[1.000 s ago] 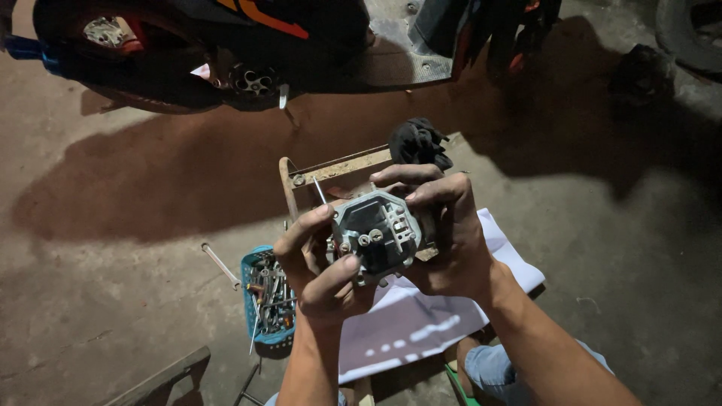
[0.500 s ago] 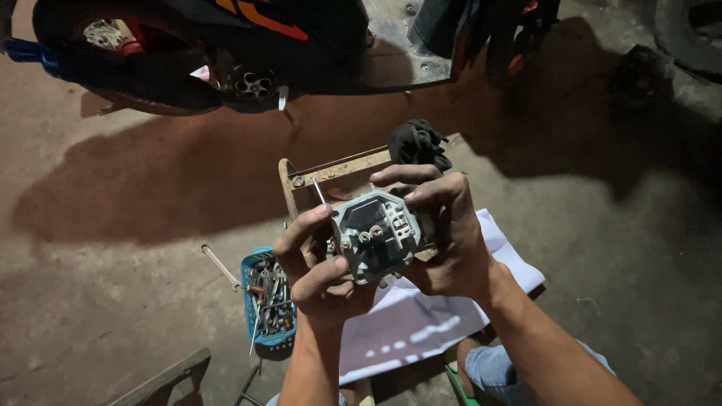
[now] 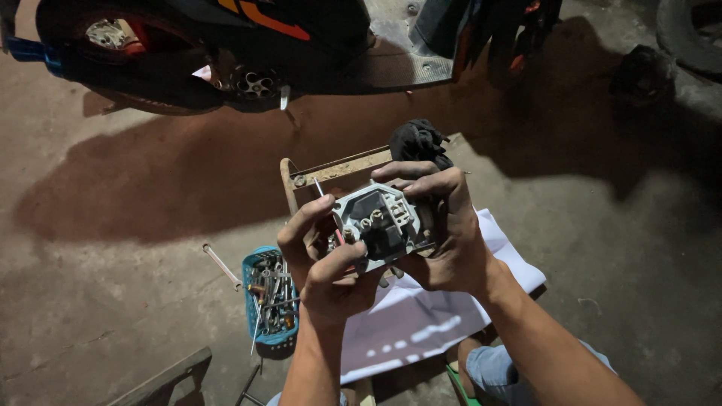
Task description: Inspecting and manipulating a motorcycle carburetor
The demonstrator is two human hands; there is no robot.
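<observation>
- Gripping a grey metal part [image 3: 380, 225] in both hands, I hold it chest-high above a white sheet [image 3: 421, 323] spread on the concrete floor [image 3: 113, 301].
- The part is boxy and cast, with a dull grey rim, a dark recessed face and small pale studs clustered at its centre; its surface looks grimy.
- My right hand [image 3: 444, 229] wraps its top and far side, fingers curled tight over the upper edge, thumb hidden beneath.
- My left hand [image 3: 323, 259] cups the near corner, thumb pressed to the lower rim, forefinger arched over the top; a thin rod with a red stripe [image 3: 331, 214] passes between these fingers, though I cannot tell how it is pinched.
- A black rag [image 3: 417, 143] sits on a worn wooden frame [image 3: 331, 169] just behind the part.
- A blue plastic tray [image 3: 271, 304], packed with bolts and small metal tools, lies left of my forearm, a steel wrench [image 3: 222, 265] beside it on the floor.
- A motorbike [image 3: 226, 45], black with orange trim, stands across the top of the scene, casting a wide shadow.
</observation>
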